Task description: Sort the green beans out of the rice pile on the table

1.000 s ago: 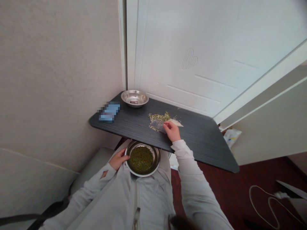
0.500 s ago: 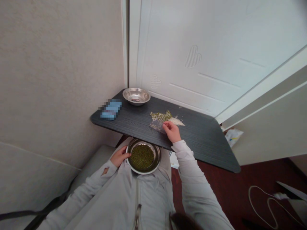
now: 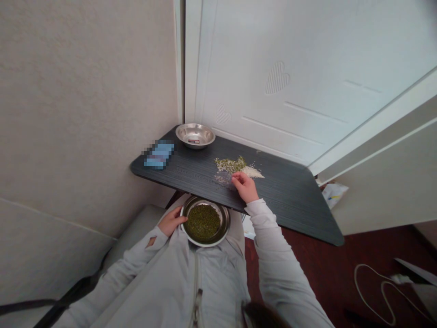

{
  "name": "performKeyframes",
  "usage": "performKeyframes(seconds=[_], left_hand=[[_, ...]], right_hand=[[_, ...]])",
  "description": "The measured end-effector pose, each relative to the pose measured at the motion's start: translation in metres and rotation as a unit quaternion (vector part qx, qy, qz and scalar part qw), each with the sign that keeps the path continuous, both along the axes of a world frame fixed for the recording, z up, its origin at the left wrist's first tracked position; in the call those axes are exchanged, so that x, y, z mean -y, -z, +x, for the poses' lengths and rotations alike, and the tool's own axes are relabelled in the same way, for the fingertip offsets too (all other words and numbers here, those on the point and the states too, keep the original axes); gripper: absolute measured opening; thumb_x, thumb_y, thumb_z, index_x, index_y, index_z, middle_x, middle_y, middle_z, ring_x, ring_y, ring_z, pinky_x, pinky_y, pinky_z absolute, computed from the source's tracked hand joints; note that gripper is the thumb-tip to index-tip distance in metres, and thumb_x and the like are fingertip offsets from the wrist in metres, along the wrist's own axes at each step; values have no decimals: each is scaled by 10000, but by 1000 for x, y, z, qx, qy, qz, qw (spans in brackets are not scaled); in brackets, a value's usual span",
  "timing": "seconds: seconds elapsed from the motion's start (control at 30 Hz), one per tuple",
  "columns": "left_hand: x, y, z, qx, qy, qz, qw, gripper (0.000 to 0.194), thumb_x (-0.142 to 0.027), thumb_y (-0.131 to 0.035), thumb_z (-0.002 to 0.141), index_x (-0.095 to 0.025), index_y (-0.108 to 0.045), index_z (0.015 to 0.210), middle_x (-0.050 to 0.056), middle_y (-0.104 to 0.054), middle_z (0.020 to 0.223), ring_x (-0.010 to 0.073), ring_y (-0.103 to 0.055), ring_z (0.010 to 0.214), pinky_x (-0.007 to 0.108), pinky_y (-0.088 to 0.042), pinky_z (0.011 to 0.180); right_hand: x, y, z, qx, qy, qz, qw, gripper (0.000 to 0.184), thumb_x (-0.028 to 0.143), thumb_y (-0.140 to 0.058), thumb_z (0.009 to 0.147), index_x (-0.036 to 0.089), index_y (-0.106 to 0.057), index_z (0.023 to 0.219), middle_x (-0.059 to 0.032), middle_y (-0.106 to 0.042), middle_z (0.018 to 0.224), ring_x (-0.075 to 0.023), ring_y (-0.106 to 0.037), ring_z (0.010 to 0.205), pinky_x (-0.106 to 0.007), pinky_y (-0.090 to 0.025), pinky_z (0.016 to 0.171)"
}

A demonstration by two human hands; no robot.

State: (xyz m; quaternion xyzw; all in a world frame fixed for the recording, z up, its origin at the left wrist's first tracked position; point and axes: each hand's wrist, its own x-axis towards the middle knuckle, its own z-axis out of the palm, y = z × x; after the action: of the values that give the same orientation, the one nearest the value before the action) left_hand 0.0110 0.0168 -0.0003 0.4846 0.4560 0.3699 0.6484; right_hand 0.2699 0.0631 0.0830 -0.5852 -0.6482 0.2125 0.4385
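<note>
A: Largest first. Backdrop?

B: White door [image 3: 239, 54], embossed with hearts and straight lines. Before it, a dark wood-grain table [image 3: 287, 196].

A: Vessels?

B: Steel bowl [image 3: 225, 221], upright on the lap at the table's near edge, partly filled with green beans [image 3: 204, 222]. Second bowl [image 3: 196, 132], shallower, at the table's far left corner.

A: Blue item [image 3: 159, 155] at the table's left end: readable?

B: Pixelated; neither type nor text can be told.

A: Hands?

B: Left hand [image 3: 170, 222]: narrow grip on the steel bowl, thumb at the rim, other fingers partly hidden. Right hand [image 3: 245, 186]: above the table, thumb and fingertips together on the edge of a clear sheet.

A: Smaller items?

B: White packet [image 3: 334, 195], right of the table: blue and yellow print, illegible. Mixed green-and-white heap [image 3: 232, 164] beside white grains [image 3: 252, 171]; clear sheet [image 3: 223, 177] just nearer.

A: Smallest?

B: Label [image 3: 194, 141] in the second bowl: dark red and white, lettering too small.
</note>
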Motion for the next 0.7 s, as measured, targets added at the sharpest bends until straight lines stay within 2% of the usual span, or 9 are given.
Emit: performKeyframes(seconds=[0.43,0.7], left_hand=[[-1,9,-2,12,-8,15,1000,463,-246,-598,526,-103,-522,960,80,-613,891,251,-517,899,395,-328,842],[1,-4,0,14,-12,1,1000,420,-247,-612,492,-117,-555,887,77,-620,866,251,-532,860,382,-356,813]], right_hand=[[-1,2,0,-18,10,0,1000,168,317,-457,651,182,-523,726,18,-498,589,-102,-452,555,-238,-373,572],[2,-1,-1,-21,9,-7,1000,161,311,-459,647,183,-524,721,18,-506,585,-104,-455,544,-239,-370,568]])
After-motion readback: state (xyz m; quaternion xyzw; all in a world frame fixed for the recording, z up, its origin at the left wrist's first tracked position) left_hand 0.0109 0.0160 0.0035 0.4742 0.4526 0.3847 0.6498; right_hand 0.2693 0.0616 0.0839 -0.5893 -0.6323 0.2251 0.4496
